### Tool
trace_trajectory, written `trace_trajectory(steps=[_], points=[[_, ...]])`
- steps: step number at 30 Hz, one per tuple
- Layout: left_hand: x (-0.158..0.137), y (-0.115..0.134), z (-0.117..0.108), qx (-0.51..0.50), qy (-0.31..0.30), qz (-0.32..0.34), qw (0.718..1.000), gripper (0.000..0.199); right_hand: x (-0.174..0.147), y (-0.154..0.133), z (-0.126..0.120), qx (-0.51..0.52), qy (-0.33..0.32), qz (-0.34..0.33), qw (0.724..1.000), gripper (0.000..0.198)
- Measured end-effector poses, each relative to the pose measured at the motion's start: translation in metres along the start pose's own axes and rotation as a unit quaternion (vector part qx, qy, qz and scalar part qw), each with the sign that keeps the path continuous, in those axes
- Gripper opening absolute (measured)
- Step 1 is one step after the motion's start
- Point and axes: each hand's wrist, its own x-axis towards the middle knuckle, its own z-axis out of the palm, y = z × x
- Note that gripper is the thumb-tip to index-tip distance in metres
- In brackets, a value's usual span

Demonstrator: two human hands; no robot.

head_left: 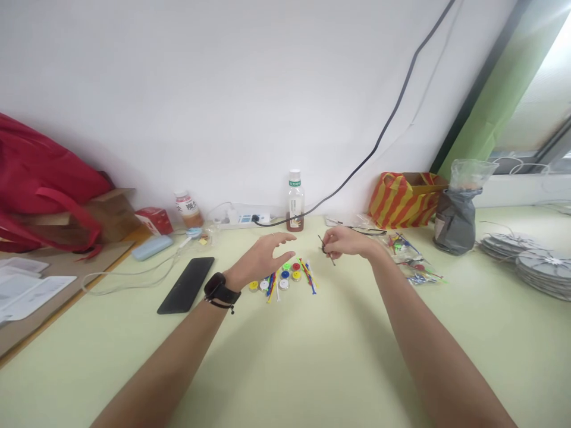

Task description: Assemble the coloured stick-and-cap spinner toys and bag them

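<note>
My right hand (342, 242) is closed in a pinch around a thin dark rod (332, 258), held slantwise above the table; its exact kind is too small to make out. Over the table to the left, my left hand (263, 257) hovers with thumb and fingers apart and nothing between them. Just below and beside it lie several small round pieces (284, 284) in white, yellow, red, blue and green. Two bunches of slim coloured plastic sticks (308, 277) lie among them, one on each side. A black watch and a bracelet are on my left wrist.
A black phone (185, 285) lies at left. Behind stand a drink bottle (295, 205) and a power strip (247, 216) with a black cable. On the right are bagged coloured parts (413, 261), a striped bag (401, 202), a grey bag (455, 223) and stacked grey discs (544, 270).
</note>
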Motion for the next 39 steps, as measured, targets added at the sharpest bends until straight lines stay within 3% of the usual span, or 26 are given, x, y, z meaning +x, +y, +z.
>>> trace_trajectory(steps=[6, 10, 12, 15, 18, 23, 26, 32, 35, 39], points=[[0.005, 0.031, -0.003, -0.121, -0.011, 0.049, 0.991, 0.021, 0.007, -0.035, 0.043, 0.152, -0.052, -0.126, 0.979, 0.014], [0.004, 0.026, -0.004, -0.156, -0.010, 0.034, 0.987, 0.011, 0.011, -0.038, 0.053, 0.110, -0.023, -0.156, 0.981, 0.007], [0.002, 0.022, -0.002, -0.148, -0.012, 0.018, 0.989, 0.008, 0.014, -0.033, 0.051, 0.002, 0.041, -0.135, 0.990, 0.006], [-0.001, 0.021, 0.008, -0.141, -0.053, 0.009, 0.989, 0.013, 0.017, -0.019, 0.042, -0.149, 0.089, -0.035, 0.984, 0.012], [-0.003, 0.025, 0.021, -0.135, -0.127, 0.039, 0.982, 0.007, 0.020, -0.001, 0.032, -0.190, 0.052, 0.041, 0.979, 0.019], [-0.005, 0.026, 0.032, -0.062, -0.210, 0.053, 0.974, 0.010, 0.020, 0.010, 0.026, -0.216, -0.018, 0.099, 0.971, 0.038], [-0.005, 0.018, 0.031, -0.043, -0.204, 0.060, 0.976, 0.012, 0.020, 0.008, 0.027, -0.223, -0.040, 0.115, 0.967, 0.045], [-0.005, 0.001, 0.027, -0.013, -0.153, 0.076, 0.985, 0.039, 0.020, 0.012, 0.026, -0.254, -0.043, 0.130, 0.958, 0.067], [-0.006, -0.003, 0.026, -0.006, -0.144, 0.067, 0.987, 0.034, 0.021, 0.014, 0.026, -0.267, -0.030, 0.124, 0.955, 0.062], [-0.007, -0.003, 0.023, -0.006, -0.141, 0.055, 0.989, 0.032, 0.021, 0.011, 0.028, -0.267, -0.024, 0.113, 0.957, 0.040]])
